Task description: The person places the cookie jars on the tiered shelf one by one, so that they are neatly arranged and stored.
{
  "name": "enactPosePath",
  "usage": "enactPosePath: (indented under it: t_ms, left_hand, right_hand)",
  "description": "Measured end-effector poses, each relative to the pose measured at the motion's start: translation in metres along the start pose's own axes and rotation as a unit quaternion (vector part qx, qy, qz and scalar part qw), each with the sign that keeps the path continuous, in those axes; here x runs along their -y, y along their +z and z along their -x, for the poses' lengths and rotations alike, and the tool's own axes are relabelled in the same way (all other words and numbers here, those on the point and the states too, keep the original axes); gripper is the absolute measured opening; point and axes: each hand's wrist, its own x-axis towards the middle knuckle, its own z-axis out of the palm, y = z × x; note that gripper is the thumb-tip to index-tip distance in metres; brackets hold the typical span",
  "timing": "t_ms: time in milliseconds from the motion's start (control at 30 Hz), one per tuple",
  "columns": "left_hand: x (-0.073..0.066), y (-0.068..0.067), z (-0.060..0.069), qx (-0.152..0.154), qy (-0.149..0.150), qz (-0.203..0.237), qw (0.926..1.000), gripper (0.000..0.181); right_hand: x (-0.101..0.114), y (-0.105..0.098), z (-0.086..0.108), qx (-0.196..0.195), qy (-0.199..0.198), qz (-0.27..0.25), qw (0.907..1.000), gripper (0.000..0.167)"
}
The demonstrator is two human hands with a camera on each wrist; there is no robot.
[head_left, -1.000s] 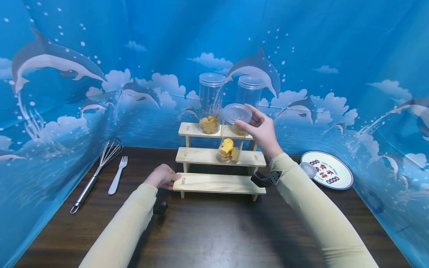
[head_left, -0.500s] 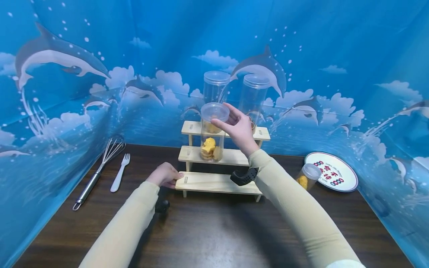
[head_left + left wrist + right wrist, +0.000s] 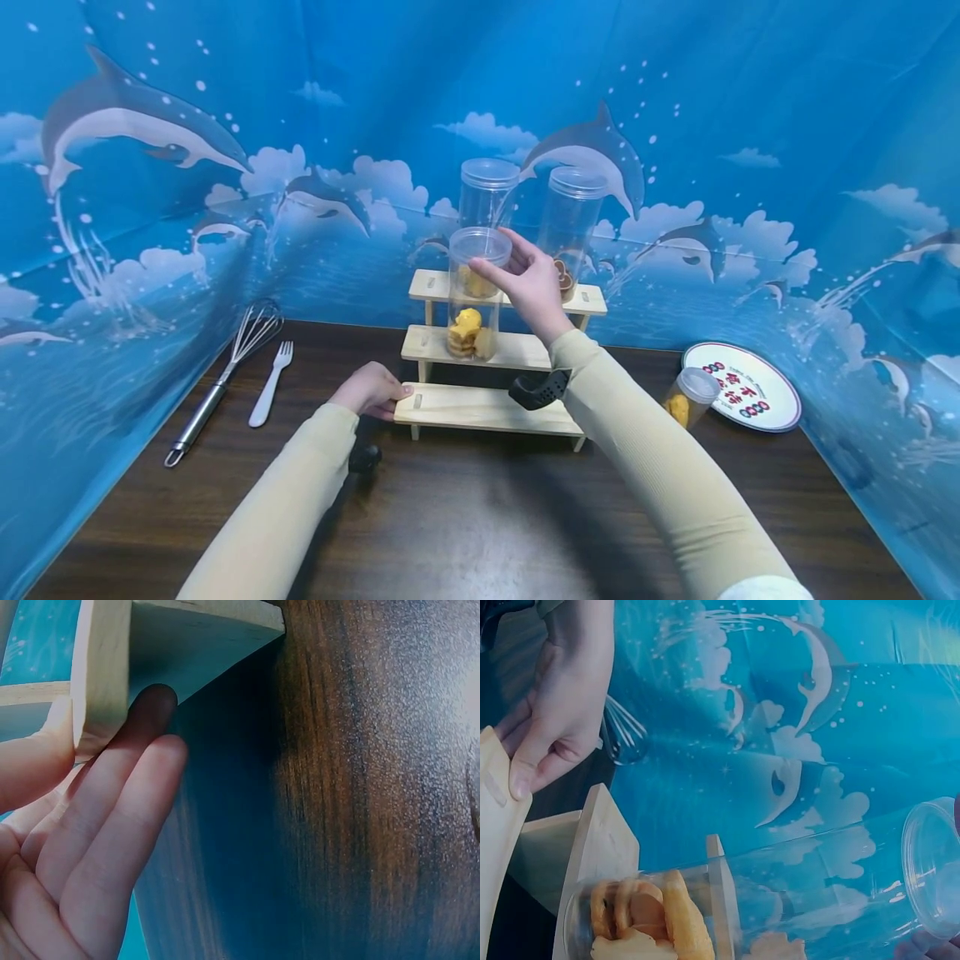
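Note:
A three-step wooden rack (image 3: pixel 480 408) stands on the table. My left hand (image 3: pixel 369 389) pinches the left end of its lowest step, thumb on top and fingers beneath, as the left wrist view shows of the board (image 3: pixel 101 682). With my right hand (image 3: pixel 534 287) I grip the lid end of a clear plastic jar (image 3: pixel 472 312) with yellow and brown cookies at its bottom. That jar is upright at the left of the middle step; whether its base touches the wood I cannot tell. In the right wrist view only fingertips (image 3: pixel 928 949) show by the lid.
Two more lidded jars stand on the top step, one left (image 3: pixel 489 192) and one right (image 3: pixel 573 217). A whisk (image 3: pixel 225 379) and a fork (image 3: pixel 272 383) lie at left. A smaller jar (image 3: pixel 690 396) stands at right by an oval plate (image 3: pixel 772 387).
My right hand has moved left with the jar, from the right part of the middle step to its left part. The left hand keeps its pinch on the lowest step.

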Motion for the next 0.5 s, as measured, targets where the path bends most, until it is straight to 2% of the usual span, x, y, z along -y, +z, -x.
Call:
enactPosePath:
  t_ms: [500]
  left_hand:
    - [-0.0001,0.0014,-0.0004,-0.005,-0.005,0.003,1.0000,0.027]
  right_hand:
    - [0.0026,-0.0039,0.0049,0.000,0.001,0.017,0.9999,0.078]
